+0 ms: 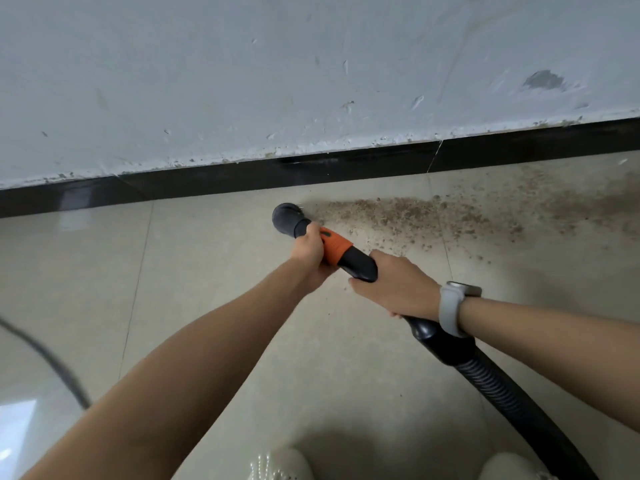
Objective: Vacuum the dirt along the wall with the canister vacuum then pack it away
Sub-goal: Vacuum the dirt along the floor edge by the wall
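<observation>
A round dark brush nozzle (286, 219) sits on the beige floor tile near the black baseboard (242, 176). Behind it runs an orange collar (333, 248) and a black curved handle (360, 265). My left hand (310, 252) grips the tube just behind the nozzle, at the orange collar. My right hand (394, 285) grips the handle further back. The ribbed black hose (498, 386) trails off to the lower right. Brown dirt (415, 216) lies scattered on the floor right of the nozzle, along the wall. The canister itself is out of view.
A scuffed white wall (277, 81) rises above the baseboard. A grey cord (52, 362) curves across the floor at the left. Both of my pale shoes (277, 465) show at the bottom edge. A white watch (450, 308) is on my right wrist.
</observation>
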